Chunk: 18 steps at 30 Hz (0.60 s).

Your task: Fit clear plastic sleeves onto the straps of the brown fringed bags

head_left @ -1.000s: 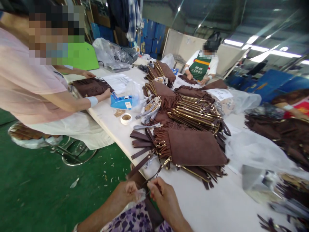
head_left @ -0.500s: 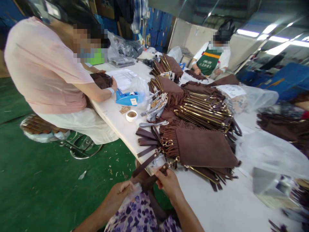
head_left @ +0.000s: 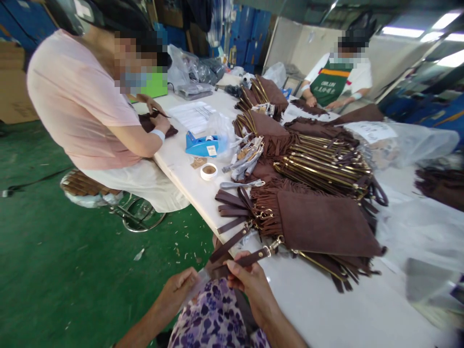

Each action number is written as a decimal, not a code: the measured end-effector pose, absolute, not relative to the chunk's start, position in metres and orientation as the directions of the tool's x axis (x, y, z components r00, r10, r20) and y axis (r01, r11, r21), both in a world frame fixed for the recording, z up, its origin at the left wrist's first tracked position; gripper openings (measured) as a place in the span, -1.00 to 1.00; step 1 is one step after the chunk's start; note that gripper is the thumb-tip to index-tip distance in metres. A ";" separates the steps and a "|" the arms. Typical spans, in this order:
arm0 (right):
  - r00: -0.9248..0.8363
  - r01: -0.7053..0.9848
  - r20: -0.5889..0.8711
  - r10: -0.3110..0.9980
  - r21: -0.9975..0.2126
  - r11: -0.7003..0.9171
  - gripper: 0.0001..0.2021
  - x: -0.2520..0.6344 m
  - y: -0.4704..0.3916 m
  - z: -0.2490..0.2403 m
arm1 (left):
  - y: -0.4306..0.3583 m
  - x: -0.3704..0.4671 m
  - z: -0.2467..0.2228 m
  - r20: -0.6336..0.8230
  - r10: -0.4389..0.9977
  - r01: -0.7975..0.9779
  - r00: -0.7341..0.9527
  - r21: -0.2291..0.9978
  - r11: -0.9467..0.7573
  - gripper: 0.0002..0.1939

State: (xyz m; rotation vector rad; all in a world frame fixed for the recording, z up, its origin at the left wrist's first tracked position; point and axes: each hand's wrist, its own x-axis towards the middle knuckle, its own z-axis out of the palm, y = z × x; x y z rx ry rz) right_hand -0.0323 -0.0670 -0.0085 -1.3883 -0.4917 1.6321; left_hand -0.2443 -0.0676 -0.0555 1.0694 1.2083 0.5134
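Brown strap point(head_left: 254, 257) partly covered by right hand point(head_left: 253, 285); its lower end cannot be made out. Clear film point(head_left: 195, 290) at left hand point(head_left: 179, 286) blurred. Print on white sheets point(head_left: 188, 114) too small to be read. Brown pile point(head_left: 440, 187) cut off by right edge.

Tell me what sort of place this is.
Most likely a factory workshop: brown fringed bags lie piled on a white worktable, a blue tape dispenser stands near them, and a green-aproned co-worker is at the far side.
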 end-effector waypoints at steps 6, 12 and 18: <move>0.118 -0.402 -0.559 0.821 -0.783 -0.476 -0.48 -0.034 -0.067 -0.015 | -0.070 -0.237 -0.057 -0.471 0.808 0.158 0.355 0.882 0.445 -0.51; 0.165 -0.284 -0.526 0.834 -0.836 -0.470 -0.55 -0.035 -0.066 -0.021 | -0.069 -0.233 -0.047 -0.437 0.803 0.161 0.406 0.899 0.408 -0.49; 0.211 -0.208 -0.502 0.838 -0.861 -0.464 -0.64 -0.033 -0.066 -0.017 | -0.070 -0.233 -0.049 -0.415 0.813 0.177 0.408 0.910 0.376 -0.48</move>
